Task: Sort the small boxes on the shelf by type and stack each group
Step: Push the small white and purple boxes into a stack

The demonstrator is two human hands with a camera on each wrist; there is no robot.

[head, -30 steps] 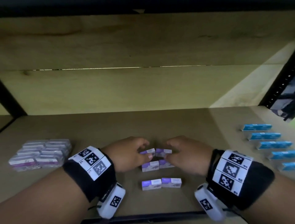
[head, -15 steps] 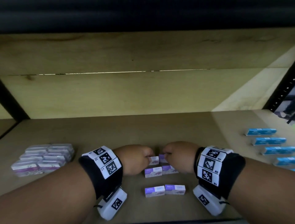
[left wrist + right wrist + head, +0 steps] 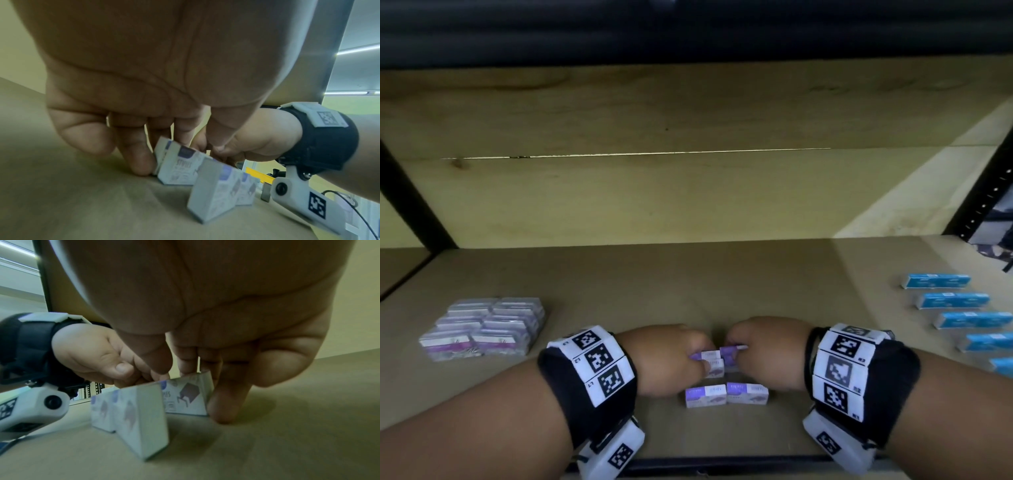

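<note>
Small purple-and-white boxes lie in pairs at the shelf's front centre. My left hand [image 3: 693, 353] pinches one box [image 3: 709, 354] and my right hand [image 3: 743, 351] pinches its twin [image 3: 730, 350]. Both boxes sit side by side right over the middle pair [image 3: 715, 370], which the hands mostly hide. The front pair [image 3: 726, 394] lies free, close to me. In the left wrist view my fingers [image 3: 135, 155] curl round a tilted box [image 3: 176, 165]. In the right wrist view a fingertip [image 3: 224, 405] touches the shelf beside the box [image 3: 189, 394].
A block of clear packs with purple labels [image 3: 482, 329] sits at the left. Several blue boxes [image 3: 955, 301] lie in a column at the right. The wooden back wall [image 3: 654, 198] and black uprights [image 3: 983, 202] bound the shelf.
Both hands have drawn back towards me, carrying the rear pair of purple boxes from the back row to just over the middle pair.
</note>
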